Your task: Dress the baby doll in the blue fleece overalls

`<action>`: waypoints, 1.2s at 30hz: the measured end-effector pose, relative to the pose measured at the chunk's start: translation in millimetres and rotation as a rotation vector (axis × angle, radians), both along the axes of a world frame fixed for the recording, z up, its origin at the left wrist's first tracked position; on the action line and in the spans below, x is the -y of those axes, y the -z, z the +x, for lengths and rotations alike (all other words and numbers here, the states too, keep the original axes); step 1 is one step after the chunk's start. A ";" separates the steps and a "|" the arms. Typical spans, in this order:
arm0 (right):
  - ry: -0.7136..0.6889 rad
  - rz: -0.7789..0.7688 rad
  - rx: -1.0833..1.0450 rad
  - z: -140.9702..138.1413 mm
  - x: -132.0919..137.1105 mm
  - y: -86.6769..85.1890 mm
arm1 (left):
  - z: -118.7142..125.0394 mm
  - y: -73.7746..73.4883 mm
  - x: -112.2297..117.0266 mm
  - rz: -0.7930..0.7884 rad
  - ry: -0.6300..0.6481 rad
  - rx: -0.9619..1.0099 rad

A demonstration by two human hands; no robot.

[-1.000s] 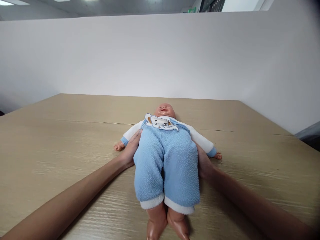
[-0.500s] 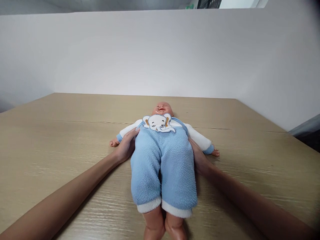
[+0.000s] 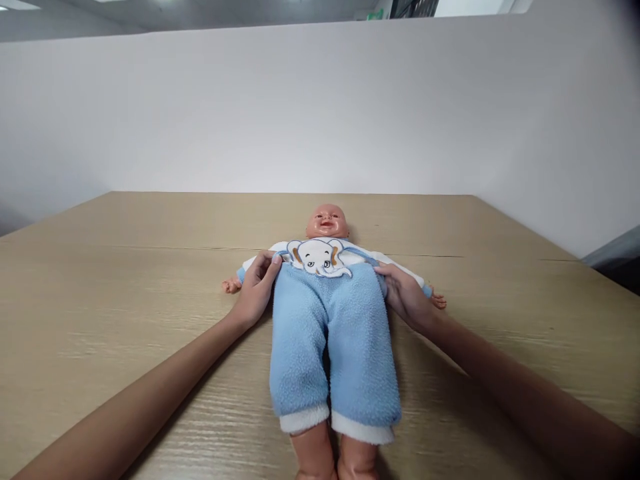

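A baby doll (image 3: 328,222) lies on its back on the wooden table (image 3: 100,320), head away from me, bare feet at the bottom edge. It wears fleecy light blue overalls (image 3: 330,333) with a white elephant patch (image 3: 320,257) on the chest and white sleeves. My left hand (image 3: 256,292) pinches the overalls at the doll's left-hand side, by the waist. My right hand (image 3: 406,295) grips the overalls on the other side, fingers curled on the fabric.
A tall white partition (image 3: 320,113) closes off the back and right of the table. The table's right edge (image 3: 590,257) drops off beside a dark gap at the far right.
Both hands came up from under the doll's sides and now grip the overalls at the waist. The elephant patch lies flatter on the chest. The doll's head shows more fully.
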State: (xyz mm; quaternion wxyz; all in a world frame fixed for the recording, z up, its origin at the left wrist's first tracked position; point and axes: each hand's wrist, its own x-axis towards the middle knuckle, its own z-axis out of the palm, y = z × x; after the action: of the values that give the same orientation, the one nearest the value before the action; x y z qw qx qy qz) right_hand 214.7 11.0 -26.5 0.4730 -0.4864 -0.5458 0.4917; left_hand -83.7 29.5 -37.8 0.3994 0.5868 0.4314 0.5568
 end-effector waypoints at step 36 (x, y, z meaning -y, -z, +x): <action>-0.548 0.518 0.435 -121.0 -133.5 -65.2 | -14.4 10.6 1.8 0.564 -0.140 -0.331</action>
State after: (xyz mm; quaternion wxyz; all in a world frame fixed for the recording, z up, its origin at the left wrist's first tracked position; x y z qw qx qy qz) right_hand 93.6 144.5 38.6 0.3055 -0.2812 -0.8470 0.3319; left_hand -98.0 27.7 -48.4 0.1069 0.7256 0.3585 0.5775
